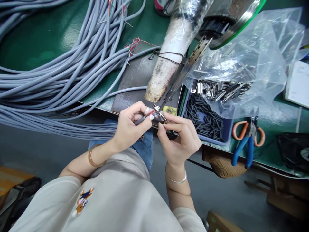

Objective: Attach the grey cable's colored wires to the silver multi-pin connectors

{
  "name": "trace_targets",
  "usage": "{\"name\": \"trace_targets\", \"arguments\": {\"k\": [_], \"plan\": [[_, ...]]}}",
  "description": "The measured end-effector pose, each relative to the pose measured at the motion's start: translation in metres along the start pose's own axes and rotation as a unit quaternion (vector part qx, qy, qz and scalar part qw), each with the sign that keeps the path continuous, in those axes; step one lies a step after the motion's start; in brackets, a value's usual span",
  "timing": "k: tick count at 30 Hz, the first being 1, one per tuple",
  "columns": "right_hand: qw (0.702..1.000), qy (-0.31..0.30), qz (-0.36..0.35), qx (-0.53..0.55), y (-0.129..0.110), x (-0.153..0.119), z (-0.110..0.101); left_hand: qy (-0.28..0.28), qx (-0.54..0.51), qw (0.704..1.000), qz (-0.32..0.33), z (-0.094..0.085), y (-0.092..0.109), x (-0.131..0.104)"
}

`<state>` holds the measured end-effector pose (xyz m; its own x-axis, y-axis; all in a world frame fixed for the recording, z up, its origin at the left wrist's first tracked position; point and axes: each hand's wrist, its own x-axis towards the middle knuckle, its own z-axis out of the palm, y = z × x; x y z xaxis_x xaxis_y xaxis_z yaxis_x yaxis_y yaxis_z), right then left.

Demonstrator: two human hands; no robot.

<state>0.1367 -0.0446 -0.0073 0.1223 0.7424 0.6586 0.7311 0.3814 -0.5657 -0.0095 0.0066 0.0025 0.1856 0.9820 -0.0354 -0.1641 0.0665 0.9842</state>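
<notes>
Between thumb and fingers, my left hand (131, 124) pinches the end of a grey cable (139, 121), its thin coloured wires (151, 112) fanning toward a metal multi-pin connector (159, 113). White wraps cover some of the left fingertips. My right hand (181, 135) grips the connector's near end with thumb and index finger. The tip of a soldering iron (166, 97), reaching down from above, meets the connector at the wires. Beside it is the mouth of a white fume pipe (155, 91). A small yellow piece (170, 111) lies just behind the connector.
Bundled grey cables (79, 71) spread over the green table at left. To the right, a blue bin (227, 137) holds black tubes (204, 119) and a plastic bag (263, 58) of metal connectors (222, 90). Orange-handled scissors (238, 130) and blue-handled cutters (248, 146) lie at the table's edge.
</notes>
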Motion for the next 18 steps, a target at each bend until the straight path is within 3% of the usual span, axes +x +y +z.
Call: {"name": "trace_targets", "arguments": {"k": [9, 15, 18], "plan": [[1.0, 0.001, -0.015, -0.027, -0.003, 0.007, 0.001, 0.01, 0.014, 0.999, 0.03, 0.002, 0.004, 0.002], [0.997, -0.015, -0.051, -0.052, -0.003, -0.003, -0.002, 0.007, 0.016, 1.0, -0.002, 0.0, 0.002, 0.0], [1.0, -0.005, -0.019, -0.021, -0.002, -0.005, -0.001, -0.006, 0.003, 1.0, -0.013, -0.001, 0.001, -0.002]]}}
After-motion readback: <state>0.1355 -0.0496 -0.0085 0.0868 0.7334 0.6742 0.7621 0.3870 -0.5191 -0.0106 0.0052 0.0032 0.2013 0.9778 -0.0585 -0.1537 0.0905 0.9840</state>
